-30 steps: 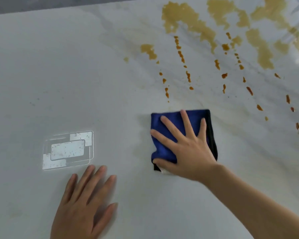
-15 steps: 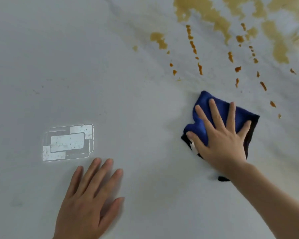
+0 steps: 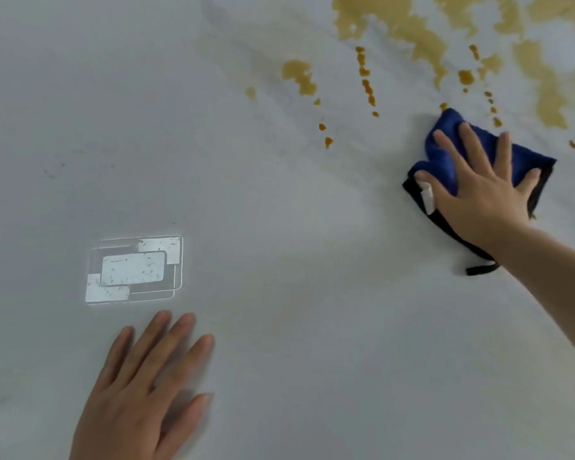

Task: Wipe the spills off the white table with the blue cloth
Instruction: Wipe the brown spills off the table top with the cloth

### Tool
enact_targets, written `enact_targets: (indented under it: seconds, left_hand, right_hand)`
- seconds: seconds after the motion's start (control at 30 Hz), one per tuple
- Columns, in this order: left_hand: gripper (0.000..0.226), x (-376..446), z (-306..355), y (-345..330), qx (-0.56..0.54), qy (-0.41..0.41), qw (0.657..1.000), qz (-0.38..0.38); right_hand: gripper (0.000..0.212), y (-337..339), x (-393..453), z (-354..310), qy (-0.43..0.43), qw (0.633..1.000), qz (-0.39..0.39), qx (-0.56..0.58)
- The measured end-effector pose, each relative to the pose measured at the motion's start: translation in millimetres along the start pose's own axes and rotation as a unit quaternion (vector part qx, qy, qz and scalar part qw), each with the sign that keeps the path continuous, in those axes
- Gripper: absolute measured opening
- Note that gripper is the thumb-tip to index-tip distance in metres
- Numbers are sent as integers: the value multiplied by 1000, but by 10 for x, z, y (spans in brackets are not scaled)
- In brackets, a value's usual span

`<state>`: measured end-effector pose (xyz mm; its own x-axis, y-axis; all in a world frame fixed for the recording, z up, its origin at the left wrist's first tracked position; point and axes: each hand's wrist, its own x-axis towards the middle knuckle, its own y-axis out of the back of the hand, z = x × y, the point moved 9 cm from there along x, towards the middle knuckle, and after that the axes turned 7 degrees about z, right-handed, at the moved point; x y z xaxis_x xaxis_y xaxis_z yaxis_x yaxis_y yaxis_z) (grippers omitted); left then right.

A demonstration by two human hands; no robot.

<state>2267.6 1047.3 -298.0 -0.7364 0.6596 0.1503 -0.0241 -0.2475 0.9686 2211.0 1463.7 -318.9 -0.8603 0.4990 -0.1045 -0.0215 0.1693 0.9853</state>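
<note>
Right hand [image 3: 482,190] flat, fingers spread, pressing blue cloth [image 3: 445,154] onto white table [image 3: 279,200], far right; cloth's long axis runs near-right to far-left toward brown spills [image 3: 365,81]. Left hand [image 3: 140,390] open, flat, near left.

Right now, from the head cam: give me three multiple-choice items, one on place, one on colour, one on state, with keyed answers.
1. Where is the blue cloth?
A. under the right hand
B. under the left hand
C. lying free of either hand

2. What colour are the spills?
A. green
B. yellow-brown
C. red

3. What state is the left hand in?
A. closed in a fist
B. gripping the cloth
C. flat with fingers spread

Answers: 1 A, the right hand presses on it; 2 B, amber patches and drops on the white table; 3 C, palm down on bare table.
</note>
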Motion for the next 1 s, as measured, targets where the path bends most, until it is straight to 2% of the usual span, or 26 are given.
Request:
enact_targets:
  seconds: [0.07, 0.13, 0.33, 0.43, 0.5, 0.67, 0.8, 0.87, 0.93, 1.0]
  left_hand:
    - [48, -12, -5, -1, 4, 7, 1000, -3]
    - [49, -19, -6, 2, 2, 16, 1000, -4]
    - [50, -27, -10, -1, 8, 18, 1000, -12]
    - [50, -23, -1, 5, 10, 13, 1000, -10]
    - [49, -9, -11, -1, 6, 15, 1000, -14]
    - [49, -2, 9, -17, 17, 5, 1000, -8]
    - [49, 16, 7, -5, 23, 1, 1000, -8]
    - [49, 12, 3, -10, 31, 2, 1000, -7]
    - [48, 30, -3, -11, 31, 11, 999, -8]
    - [47, 41, 4, -1, 29, 17, 999, -6]
  right_hand:
    - [78, 31, -208, 350, -44, 999, -12, -5]
    - [79, 8, -458, 422, -43, 999, -21, -14]
    - [77, -55, -652, 104, 32, 998, -34, -40]
    - [67, -54, -431, -79, 94, 994, -29, -54]
    - [68, -39, -164, -148, 111, 992, -30, -49]
    - [68, 60, 444, 118, 42, 999, -21, -9]
    - [69, 156, 391, 904, -76, 997, -4, 16]
    - [77, 145, 194, 1246, -91, 995, 6, 30]
    - [72, 92, -76, 1424, -93, 994, 9, 51]
    - [66, -47, -296, 1532, -81, 996, 1, 25]
